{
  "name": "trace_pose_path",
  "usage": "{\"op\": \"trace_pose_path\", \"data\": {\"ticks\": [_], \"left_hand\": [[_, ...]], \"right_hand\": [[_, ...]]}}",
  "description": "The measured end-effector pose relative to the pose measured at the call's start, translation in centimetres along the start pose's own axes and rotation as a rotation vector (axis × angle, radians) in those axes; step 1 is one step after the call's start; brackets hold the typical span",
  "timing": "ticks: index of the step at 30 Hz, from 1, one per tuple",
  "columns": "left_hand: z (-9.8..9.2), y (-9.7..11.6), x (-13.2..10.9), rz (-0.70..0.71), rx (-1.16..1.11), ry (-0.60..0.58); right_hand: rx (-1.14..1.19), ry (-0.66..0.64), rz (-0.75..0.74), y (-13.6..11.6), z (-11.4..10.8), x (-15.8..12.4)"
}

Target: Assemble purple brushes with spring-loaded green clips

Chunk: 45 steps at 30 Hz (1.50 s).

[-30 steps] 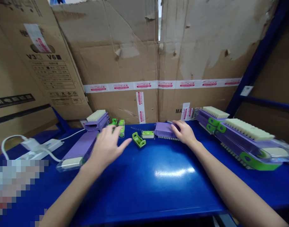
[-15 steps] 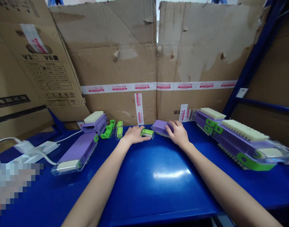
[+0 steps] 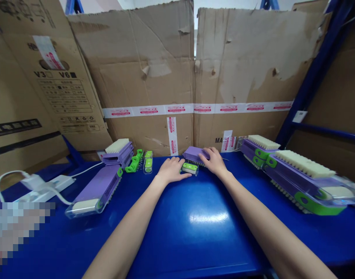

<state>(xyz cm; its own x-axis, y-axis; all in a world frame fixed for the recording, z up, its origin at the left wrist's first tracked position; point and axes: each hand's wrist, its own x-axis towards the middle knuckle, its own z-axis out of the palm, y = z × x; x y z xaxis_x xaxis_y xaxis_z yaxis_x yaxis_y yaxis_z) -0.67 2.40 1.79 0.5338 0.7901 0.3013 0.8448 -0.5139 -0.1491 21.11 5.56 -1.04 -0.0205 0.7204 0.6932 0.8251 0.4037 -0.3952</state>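
My left hand (image 3: 172, 169) is closed around the left end of a small green-and-cream block in a clear cover (image 3: 190, 167), thumb in front and fingers behind. Just behind that block lies a purple ridged brush-like part (image 3: 192, 153), bristles showing along its underside. My right hand (image 3: 215, 161) grips the right end of this purple part, its thumb at the near side. Block and purple part are very close; whether they touch, I cannot tell. Left of my left hand sit more green blocks in clear covers (image 3: 148, 164) and a green bracket (image 3: 134, 164).
Purple brush units (image 3: 98, 184) stand at left, near a white power strip (image 3: 46, 190) with a cable. Larger purple-and-green brush units with cream bristles (image 3: 306, 164) line the right. Cardboard (image 3: 142, 77) walls the back of the blue table (image 3: 177, 232).
My left hand has moved right and slightly nearer with the green-and-cream block, now in front of the purple part. My right hand has shifted slightly left with the purple part.
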Motion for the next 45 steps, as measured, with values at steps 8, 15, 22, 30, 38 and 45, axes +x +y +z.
{"op": "trace_pose_path", "data": {"ticks": [8, 15, 22, 30, 38, 45], "left_hand": [[0.7, -0.2, -0.3, 0.110, 0.060, 0.084], [0.2, -1.0, -0.4, 0.156, 0.072, 0.101], [-0.4, -2.8, -1.0, -0.048, 0.112, 0.053], [-0.3, -2.6, -1.1, -0.065, -0.013, -0.012], [-0.5, -1.8, -0.8, -0.186, 0.018, -0.138], [-1.4, -1.7, -0.7, -0.402, -0.133, -0.045]], "right_hand": [[0.073, 0.018, 0.009, -0.2, -0.4, -1.3], [0.051, -0.083, 0.097, -0.1, -0.9, -1.6], [0.006, -0.078, 0.098, 0.0, -1.0, -1.5], [0.001, -0.069, 0.088, -0.1, -1.1, -1.5], [0.115, -0.013, 0.113, 0.2, -0.9, -1.3], [0.300, 0.058, 0.406, 1.4, -0.7, -0.6]]}}
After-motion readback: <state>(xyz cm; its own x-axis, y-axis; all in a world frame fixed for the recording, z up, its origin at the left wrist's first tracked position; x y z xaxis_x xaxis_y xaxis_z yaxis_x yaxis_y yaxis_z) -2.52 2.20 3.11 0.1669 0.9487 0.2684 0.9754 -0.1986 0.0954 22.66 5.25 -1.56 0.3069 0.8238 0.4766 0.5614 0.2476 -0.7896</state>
